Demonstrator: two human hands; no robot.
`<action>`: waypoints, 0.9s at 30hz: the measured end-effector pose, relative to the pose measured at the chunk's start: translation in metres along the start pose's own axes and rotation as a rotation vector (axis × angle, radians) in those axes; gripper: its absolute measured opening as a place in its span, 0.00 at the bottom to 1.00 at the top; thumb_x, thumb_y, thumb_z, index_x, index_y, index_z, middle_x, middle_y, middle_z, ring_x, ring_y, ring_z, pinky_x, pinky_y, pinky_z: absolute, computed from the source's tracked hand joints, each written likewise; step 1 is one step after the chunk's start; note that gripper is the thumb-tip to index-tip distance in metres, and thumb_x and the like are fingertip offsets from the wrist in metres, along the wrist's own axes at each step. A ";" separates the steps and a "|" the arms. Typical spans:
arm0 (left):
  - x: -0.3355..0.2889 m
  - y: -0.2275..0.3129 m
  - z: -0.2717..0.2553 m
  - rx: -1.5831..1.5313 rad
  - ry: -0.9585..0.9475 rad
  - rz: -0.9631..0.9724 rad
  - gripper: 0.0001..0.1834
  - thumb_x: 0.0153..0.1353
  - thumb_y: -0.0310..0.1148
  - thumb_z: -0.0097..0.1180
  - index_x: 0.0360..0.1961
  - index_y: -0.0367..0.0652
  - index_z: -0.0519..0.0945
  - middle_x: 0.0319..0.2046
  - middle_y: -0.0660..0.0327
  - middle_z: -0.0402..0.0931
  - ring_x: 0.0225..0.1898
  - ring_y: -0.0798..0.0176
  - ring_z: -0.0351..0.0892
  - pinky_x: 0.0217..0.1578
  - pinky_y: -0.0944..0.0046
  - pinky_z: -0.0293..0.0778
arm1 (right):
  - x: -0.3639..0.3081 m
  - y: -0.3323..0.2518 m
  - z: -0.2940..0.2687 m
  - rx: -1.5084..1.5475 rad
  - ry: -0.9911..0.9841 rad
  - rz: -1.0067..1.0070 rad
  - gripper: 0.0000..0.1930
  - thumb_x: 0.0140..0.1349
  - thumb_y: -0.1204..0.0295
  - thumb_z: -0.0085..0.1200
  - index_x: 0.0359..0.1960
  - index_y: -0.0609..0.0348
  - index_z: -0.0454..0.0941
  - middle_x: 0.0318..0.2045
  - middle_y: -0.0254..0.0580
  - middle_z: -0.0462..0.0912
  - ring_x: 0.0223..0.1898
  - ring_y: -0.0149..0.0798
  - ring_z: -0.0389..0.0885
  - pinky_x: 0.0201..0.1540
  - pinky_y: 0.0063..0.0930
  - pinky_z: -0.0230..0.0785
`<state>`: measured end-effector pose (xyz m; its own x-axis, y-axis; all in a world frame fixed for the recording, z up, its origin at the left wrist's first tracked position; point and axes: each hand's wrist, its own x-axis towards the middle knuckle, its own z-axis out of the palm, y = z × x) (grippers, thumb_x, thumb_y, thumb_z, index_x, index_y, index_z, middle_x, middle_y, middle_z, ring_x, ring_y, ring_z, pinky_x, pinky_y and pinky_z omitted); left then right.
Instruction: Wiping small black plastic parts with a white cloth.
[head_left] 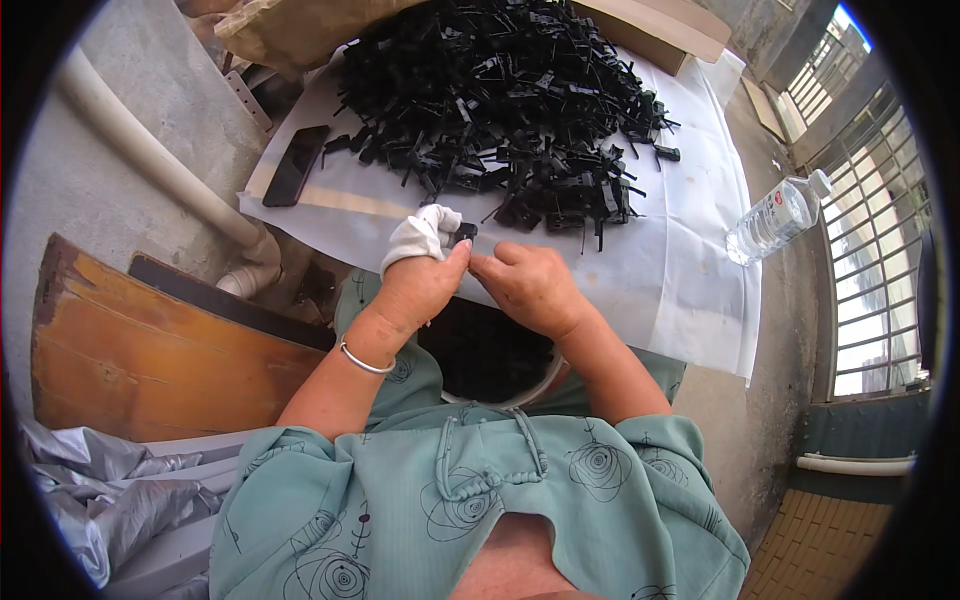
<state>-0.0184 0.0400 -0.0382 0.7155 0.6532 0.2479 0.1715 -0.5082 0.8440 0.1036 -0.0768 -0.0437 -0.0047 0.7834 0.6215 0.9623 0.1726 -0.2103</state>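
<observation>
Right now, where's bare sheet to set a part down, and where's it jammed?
Bare white sheet lies right of the hands, between the heap of black plastic parts and the water bottle. A narrower strip runs between the dark phone and the left hand. The heap crowds the far half. Both hands pinch a small black part.

Black plastic parts (500,100), matt; white sheet (690,260), smooth paper; clear glossy plastic bottle (778,217); worn wooden board (140,350); white cloth finger wrap (420,235).
</observation>
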 end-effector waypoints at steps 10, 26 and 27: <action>-0.022 0.030 -0.006 -0.574 -0.349 -0.140 0.15 0.57 0.22 0.52 0.47 0.37 0.71 0.30 0.63 0.73 0.23 0.77 0.70 0.22 0.76 0.67 | 0.005 -0.012 -0.001 0.853 0.197 0.610 0.12 0.52 0.73 0.61 0.29 0.59 0.67 0.20 0.24 0.64 0.22 0.19 0.59 0.22 0.14 0.54; -0.031 0.017 0.002 0.100 -0.003 0.298 0.17 0.53 0.22 0.53 0.46 0.33 0.72 0.37 0.58 0.75 0.34 0.68 0.74 0.36 0.70 0.72 | -0.008 -0.014 0.018 0.885 0.018 0.672 0.14 0.63 0.68 0.46 0.24 0.66 0.71 0.17 0.45 0.72 0.19 0.33 0.64 0.23 0.30 0.60; -0.033 0.017 0.002 0.072 0.001 0.280 0.16 0.52 0.24 0.54 0.44 0.34 0.72 0.36 0.55 0.75 0.35 0.64 0.75 0.37 0.68 0.71 | -0.008 -0.016 0.014 0.969 -0.029 0.682 0.14 0.65 0.68 0.45 0.24 0.65 0.72 0.19 0.37 0.72 0.22 0.28 0.64 0.26 0.26 0.61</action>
<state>-0.0373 0.0084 -0.0330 0.7408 0.4824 0.4674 0.0147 -0.7073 0.7068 0.0847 -0.0769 -0.0560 0.4110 0.9001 0.1449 0.1613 0.0846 -0.9833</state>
